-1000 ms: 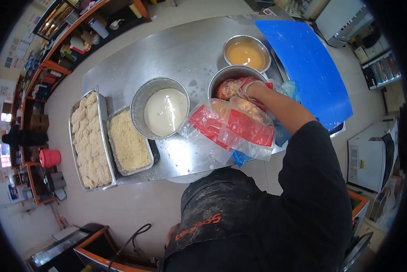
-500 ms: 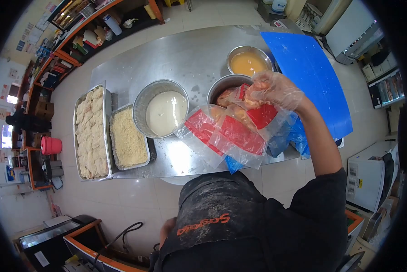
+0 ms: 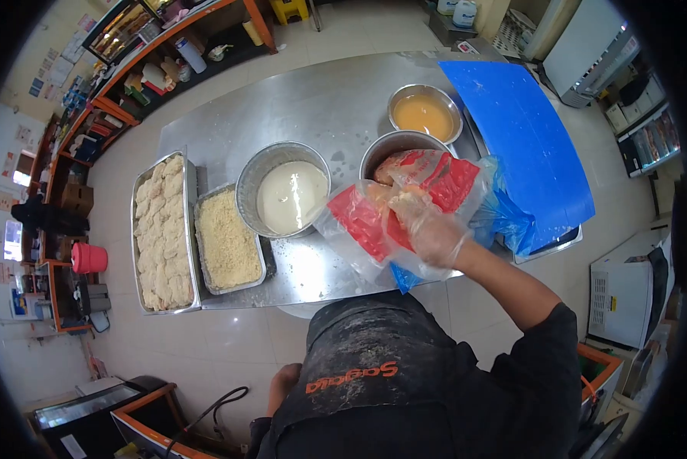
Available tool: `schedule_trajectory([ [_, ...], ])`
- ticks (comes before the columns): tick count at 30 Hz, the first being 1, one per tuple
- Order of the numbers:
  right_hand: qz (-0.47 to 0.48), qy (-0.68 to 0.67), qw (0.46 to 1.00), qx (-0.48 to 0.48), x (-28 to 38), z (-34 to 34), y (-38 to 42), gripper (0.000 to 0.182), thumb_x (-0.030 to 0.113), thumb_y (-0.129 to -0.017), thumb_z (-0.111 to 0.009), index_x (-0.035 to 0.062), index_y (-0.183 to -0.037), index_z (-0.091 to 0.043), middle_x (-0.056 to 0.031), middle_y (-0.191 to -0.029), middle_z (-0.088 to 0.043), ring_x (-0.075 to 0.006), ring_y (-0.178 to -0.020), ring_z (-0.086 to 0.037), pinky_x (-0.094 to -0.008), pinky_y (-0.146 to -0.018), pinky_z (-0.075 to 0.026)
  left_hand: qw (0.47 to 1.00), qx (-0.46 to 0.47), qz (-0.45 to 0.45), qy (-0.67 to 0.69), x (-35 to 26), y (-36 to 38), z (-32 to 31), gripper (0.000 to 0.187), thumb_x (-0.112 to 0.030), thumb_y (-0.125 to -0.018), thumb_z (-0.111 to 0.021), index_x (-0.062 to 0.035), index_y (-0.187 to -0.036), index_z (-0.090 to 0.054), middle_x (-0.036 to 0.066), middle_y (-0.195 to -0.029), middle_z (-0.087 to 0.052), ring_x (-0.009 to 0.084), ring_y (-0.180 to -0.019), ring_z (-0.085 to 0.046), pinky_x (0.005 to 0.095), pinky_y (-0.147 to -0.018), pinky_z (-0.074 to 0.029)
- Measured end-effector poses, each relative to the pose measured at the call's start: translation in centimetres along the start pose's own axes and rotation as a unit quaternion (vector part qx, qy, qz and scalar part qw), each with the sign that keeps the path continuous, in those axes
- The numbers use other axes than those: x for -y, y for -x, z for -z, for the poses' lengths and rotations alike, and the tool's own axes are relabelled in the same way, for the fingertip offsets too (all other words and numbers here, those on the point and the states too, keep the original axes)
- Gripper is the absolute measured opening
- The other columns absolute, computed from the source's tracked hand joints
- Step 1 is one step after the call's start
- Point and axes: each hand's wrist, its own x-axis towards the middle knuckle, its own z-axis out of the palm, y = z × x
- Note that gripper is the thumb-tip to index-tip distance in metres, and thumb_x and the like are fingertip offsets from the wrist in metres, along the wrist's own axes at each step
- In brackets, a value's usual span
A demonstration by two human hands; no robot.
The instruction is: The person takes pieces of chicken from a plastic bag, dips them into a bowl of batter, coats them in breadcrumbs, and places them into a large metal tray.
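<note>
My right hand [image 3: 429, 229], in a clear glove, is at a transparent plastic bag with red panels [image 3: 359, 223]. Its fingers are bent and pressed together against the bag, coated with something pale; what they grip is hidden. The bag lies over the near rim of a metal pot [image 3: 374, 149], and reddish raw meat [image 3: 393, 164] shows through the plastic there. Beside my waist hangs my left hand [image 3: 284, 380], partly covered by the dark apron, its fingers not visible.
Left of the bag stand a pot of white batter [image 3: 245, 174], a pan of crumbs [image 3: 232, 241] and a long tray of coated pieces [image 3: 162, 237]. Behind the meat pot is a bowl of orange liquid [image 3: 425, 115]. A blue board [image 3: 523, 138] and blue plastic bag [image 3: 504, 218] lie right.
My right hand has moved down and left from above the meat pot onto the bag. The meat piece it held is out of sight. The view has shifted slightly.
</note>
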Motion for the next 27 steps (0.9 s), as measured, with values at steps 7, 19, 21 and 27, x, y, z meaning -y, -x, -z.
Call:
schedule_trajectory([
  [7, -0.249, -0.504, 0.826, -0.046, -2.3, 3.9, -2.5, 0.046, 0.025, -0.092, -0.062, 0.0044, -0.131, -0.05, -0.013, -0.13, -0.057, -0.0344, -0.105, -0.062, -0.037, -0.098, -0.047, 0.999, 0.03, 0.032, 0.016, 4.2, -1.2, 0.0, 0.039, -0.02, -0.094, -0.046, -0.0029, -0.127, -0.058, 0.012, -0.104, -0.064, 0.019, -0.075, -0.053, 0.0344, -0.064, -0.046],
  [19, -0.119, 0.149, 0.934, 0.302, -5.1, 2.5, -8.2, 0.037, 0.036, -0.086, -0.056, 0.0043, -0.092, -0.073, -0.0265, -0.1, -0.067, -0.0362, -0.098, -0.064, -0.042, -0.089, -0.048, 0.998, 0.032, 0.033, 0.044, 1.3, -2.2, 2.4, 0.036, -0.02, -0.094, -0.044, -0.0017, -0.121, -0.06, 0.009, -0.09, -0.065, 0.0163, -0.063, -0.054, 0.0341, -0.054, -0.046],
  [21, -0.152, 0.072, 0.948, 0.27, -2.8, 4.3, -7.4, 0.036, 0.034, -0.087, -0.057, 0.0034, -0.1, -0.071, -0.0249, -0.105, -0.066, -0.0349, -0.099, -0.064, -0.0413, -0.088, -0.048, 0.993, 0.009, -0.086, -0.079, 6.5, -6.1, 0.4, 0.036, -0.022, -0.093, -0.047, -0.0004, -0.117, -0.062, 0.012, -0.09, -0.066, 0.0201, -0.068, -0.059, 0.037, -0.057, -0.048],
  [27, -0.139, -0.209, 0.967, 0.049, -1.1, 6.1, -6.1, 0.05, 0.039, -0.088, -0.066, 0.001, -0.12, -0.062, -0.0196, -0.113, -0.065, -0.0269, -0.109, -0.063, -0.0368, -0.095, -0.047, 0.985, -0.153, -0.076, -0.006, -0.5, -4.1, 0.7, 0.039, -0.032, -0.092, -0.053, 0.0035, -0.101, -0.066, 0.026, -0.096, -0.067, 0.0402, -0.091, -0.065, 0.0474, -0.077, -0.05],
])
